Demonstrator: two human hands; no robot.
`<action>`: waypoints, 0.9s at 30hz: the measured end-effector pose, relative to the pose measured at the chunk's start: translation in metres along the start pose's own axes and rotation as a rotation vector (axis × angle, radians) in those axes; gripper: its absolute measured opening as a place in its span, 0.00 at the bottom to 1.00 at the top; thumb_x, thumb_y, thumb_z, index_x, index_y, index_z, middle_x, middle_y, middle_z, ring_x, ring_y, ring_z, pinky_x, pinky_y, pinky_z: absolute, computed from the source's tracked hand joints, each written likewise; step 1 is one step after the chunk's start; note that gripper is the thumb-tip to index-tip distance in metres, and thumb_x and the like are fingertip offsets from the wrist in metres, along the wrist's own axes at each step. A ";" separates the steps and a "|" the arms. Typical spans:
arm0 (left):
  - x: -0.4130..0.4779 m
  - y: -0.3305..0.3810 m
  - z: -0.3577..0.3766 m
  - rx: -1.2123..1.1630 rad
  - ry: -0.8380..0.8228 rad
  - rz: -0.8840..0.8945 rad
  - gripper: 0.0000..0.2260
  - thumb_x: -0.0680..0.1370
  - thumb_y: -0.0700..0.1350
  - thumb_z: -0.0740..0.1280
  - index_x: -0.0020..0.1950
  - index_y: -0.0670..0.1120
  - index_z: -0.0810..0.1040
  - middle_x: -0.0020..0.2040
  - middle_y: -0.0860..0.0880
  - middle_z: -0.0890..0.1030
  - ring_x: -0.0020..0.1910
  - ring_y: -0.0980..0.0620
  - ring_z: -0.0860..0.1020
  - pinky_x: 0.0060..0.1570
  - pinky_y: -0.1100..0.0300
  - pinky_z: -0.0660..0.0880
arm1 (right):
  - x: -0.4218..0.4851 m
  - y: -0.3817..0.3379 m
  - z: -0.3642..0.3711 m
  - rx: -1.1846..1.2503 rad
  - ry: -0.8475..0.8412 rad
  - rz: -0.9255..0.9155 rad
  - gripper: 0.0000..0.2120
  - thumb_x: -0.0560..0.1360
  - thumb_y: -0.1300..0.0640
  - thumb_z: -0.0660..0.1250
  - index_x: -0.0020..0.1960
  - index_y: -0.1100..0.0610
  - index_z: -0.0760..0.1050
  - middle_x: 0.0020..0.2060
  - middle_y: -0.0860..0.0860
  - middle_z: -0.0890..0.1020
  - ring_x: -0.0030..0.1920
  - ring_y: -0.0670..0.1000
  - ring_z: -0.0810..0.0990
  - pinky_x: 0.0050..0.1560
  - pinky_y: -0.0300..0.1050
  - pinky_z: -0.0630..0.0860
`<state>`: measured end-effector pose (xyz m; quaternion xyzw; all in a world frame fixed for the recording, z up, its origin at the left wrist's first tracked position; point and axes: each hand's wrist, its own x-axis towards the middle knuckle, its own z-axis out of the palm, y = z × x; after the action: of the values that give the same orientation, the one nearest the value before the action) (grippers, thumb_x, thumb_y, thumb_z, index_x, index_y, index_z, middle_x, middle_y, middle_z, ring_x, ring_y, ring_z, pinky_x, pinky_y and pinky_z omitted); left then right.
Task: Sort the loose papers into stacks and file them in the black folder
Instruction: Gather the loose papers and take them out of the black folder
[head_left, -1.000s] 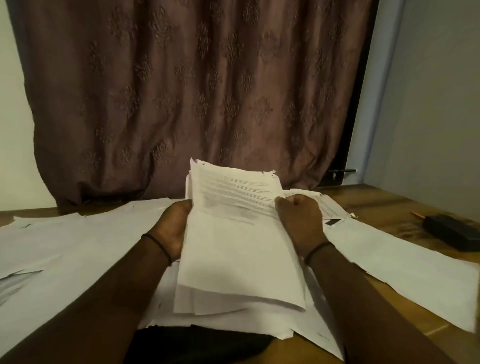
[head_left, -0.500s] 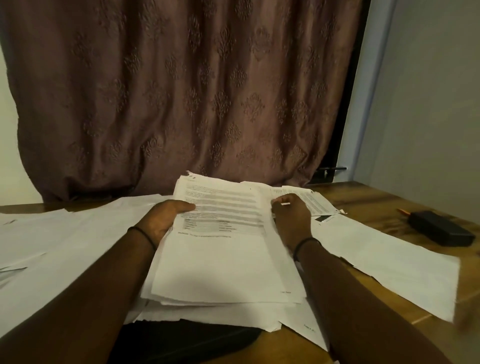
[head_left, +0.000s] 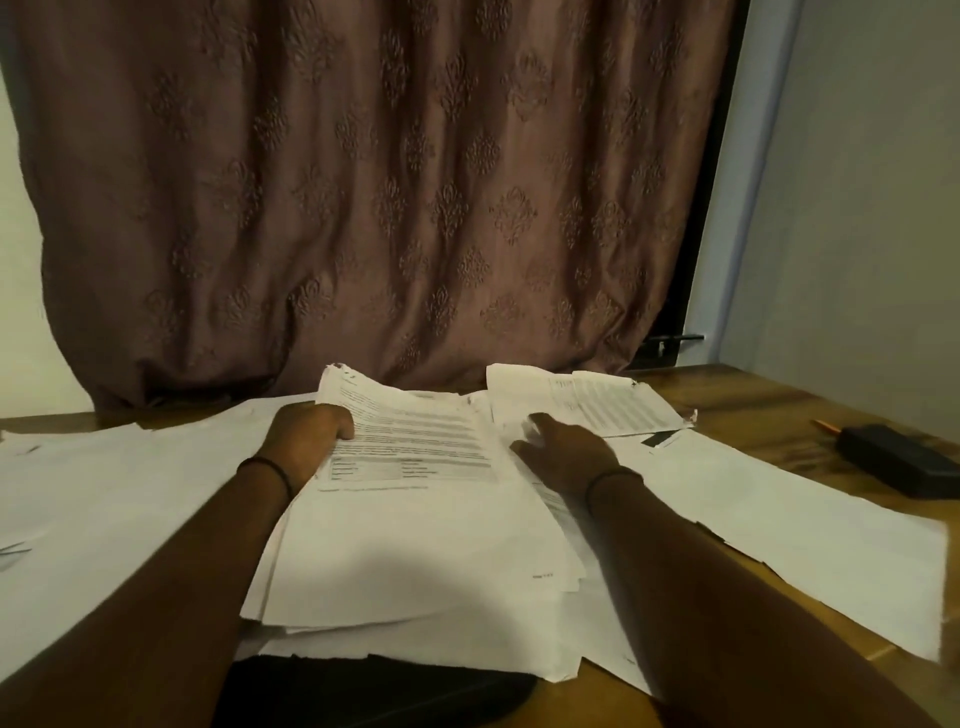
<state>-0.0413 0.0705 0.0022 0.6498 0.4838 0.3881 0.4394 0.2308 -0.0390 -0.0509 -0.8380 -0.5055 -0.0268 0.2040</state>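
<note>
Head view:
- Left hand (head_left: 306, 441) grips left edge of paper stack (head_left: 415, 525), thumb on top sheet.
- Right hand (head_left: 563, 452) lies flat with fingers straight on loose sheets just beside stack, holds nothing. Hands are apart.
- Stack lies in middle of table (head_left: 753, 395), on top of more sheets. Printed sheets (head_left: 587, 400) beyond right hand.
- Dark shape (head_left: 363, 691) under near edge is maybe black folder, cannot tell.
- Judgement: stack is light and floppy, sheets slide easily. Better to hold both long edges.
</note>
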 end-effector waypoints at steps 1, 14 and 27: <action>-0.001 -0.001 0.000 0.002 -0.001 0.001 0.08 0.73 0.34 0.66 0.49 0.32 0.80 0.48 0.38 0.80 0.45 0.43 0.75 0.46 0.55 0.69 | 0.003 -0.001 0.000 -0.058 0.033 -0.008 0.27 0.78 0.37 0.60 0.70 0.52 0.66 0.62 0.55 0.80 0.60 0.59 0.77 0.59 0.51 0.72; 0.011 -0.009 0.001 0.004 -0.047 0.005 0.08 0.73 0.33 0.65 0.51 0.35 0.80 0.51 0.41 0.81 0.50 0.41 0.77 0.53 0.52 0.72 | 0.018 -0.012 0.007 -0.216 0.142 0.042 0.34 0.72 0.27 0.57 0.62 0.53 0.73 0.58 0.56 0.79 0.58 0.59 0.77 0.58 0.52 0.70; 0.005 -0.005 -0.002 -0.033 -0.109 0.020 0.13 0.75 0.34 0.65 0.58 0.36 0.80 0.57 0.41 0.81 0.55 0.41 0.79 0.53 0.54 0.73 | 0.008 -0.017 -0.006 -0.256 0.331 0.147 0.12 0.80 0.56 0.58 0.60 0.54 0.77 0.52 0.53 0.83 0.52 0.57 0.82 0.53 0.50 0.75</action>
<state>-0.0431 0.0759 -0.0016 0.6673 0.4464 0.3646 0.4718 0.2207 -0.0275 -0.0380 -0.8758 -0.3951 -0.2130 0.1777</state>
